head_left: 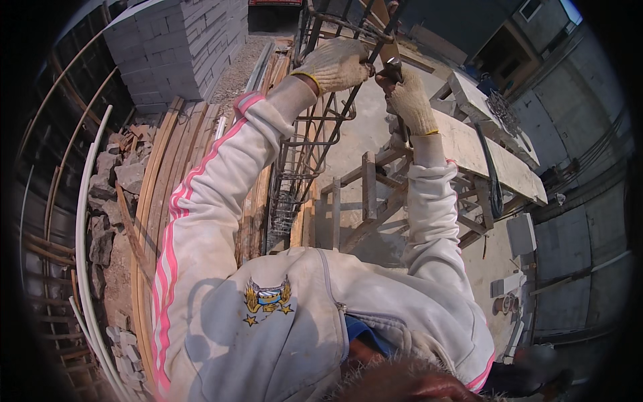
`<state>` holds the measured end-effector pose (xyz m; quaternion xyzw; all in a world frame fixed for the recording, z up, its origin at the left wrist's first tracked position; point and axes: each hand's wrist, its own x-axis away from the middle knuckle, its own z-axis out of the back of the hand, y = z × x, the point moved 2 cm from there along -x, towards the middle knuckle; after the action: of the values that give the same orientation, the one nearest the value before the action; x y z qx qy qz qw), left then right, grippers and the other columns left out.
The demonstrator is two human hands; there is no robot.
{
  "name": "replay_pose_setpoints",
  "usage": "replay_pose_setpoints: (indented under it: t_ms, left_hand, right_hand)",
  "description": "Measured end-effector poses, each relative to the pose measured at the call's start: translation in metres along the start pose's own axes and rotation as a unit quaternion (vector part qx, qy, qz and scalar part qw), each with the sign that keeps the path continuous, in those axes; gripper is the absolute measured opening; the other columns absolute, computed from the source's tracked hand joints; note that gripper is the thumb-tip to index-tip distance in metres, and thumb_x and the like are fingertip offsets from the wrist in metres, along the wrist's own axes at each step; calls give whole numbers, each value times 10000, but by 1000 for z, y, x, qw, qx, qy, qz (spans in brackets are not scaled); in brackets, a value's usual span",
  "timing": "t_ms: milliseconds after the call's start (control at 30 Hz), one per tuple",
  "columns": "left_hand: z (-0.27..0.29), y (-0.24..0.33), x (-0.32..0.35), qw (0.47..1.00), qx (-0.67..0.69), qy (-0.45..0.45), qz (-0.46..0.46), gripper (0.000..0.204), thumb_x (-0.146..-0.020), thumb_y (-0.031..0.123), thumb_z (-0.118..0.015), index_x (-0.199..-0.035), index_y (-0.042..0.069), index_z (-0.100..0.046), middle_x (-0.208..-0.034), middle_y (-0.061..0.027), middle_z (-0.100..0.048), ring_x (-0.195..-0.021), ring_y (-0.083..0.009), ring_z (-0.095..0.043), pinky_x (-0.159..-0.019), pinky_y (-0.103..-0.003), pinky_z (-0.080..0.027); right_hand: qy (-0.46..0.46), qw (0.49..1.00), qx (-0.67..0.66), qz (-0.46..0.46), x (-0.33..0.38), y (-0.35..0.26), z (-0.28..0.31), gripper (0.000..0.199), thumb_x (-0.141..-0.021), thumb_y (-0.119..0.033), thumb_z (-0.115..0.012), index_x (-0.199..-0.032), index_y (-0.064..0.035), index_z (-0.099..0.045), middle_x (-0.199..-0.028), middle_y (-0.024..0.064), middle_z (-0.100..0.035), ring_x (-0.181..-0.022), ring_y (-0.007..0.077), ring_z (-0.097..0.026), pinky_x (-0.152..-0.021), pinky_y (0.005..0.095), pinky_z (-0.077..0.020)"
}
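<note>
Up at twelve o'clock, the gloved left hand (335, 65) clamps a bar of the rebar cage (305, 141) to steady it while the right hand (408, 100), fingers closed, grips a metal tying tool (394, 67) at the joint.

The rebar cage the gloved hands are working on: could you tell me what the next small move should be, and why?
Probably a short twist of the dark metal tool by the right hand, while the left hand steadies the bar. Both knit-gloved hands meet at one crossing of the rusty steel rebar cage, and the tool's tip sits right at that joint.
</note>
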<state>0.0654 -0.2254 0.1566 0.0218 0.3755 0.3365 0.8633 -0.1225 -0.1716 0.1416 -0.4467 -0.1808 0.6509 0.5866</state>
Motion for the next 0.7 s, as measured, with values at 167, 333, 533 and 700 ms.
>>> replay_pose_setpoints:
  t_ms: [167, 333, 533, 700]
  left_hand:
    - [-4, 3, -1, 1000, 17, -18, 12, 373, -865, 336, -609, -992, 8, -734, -973, -244, -723, -949, -404, -710, -851, -495, -562]
    - [-3, 2, 2, 1000, 5, -2, -10, 360, -884, 327, -610, -1022, 18, -732, -1008, -225, -732, -970, -397, -711, -864, -483, -570]
    - [2, 20, 21, 999, -5, 43, 4, 303, -937, 309, -641, -1005, 28, -733, -956, -191, -717, -929, -379, -697, -837, -490, -539]
    - [2, 55, 82, 949, 195, 241, -56, 226, -928, 244, -702, -991, 27, -713, -817, -154, -680, -795, -320, -691, -747, -411, -550]
  right_hand:
    - [-146, 975, -166, -22, 5, 9, 18, 238, -949, -185, -707, -1071, 12, -651, -795, -3, -589, -608, 83, -504, -547, 255, -405]
    - [-228, 947, -217, -58, 2, 3, 35, 318, -965, -266, -730, -1086, 16, -648, -844, 13, -616, -638, 97, -533, -552, 250, -417]
    - [29, 995, -74, -65, -7, -20, 68, 351, -974, -306, -732, -1117, 10, -672, -811, 56, -665, -732, 139, -665, -623, 246, -509]
    - [173, 976, -93, 97, -16, -87, 150, 347, -981, -336, -712, -1099, -11, -677, -804, 93, -706, -656, 183, -679, -636, 291, -561]
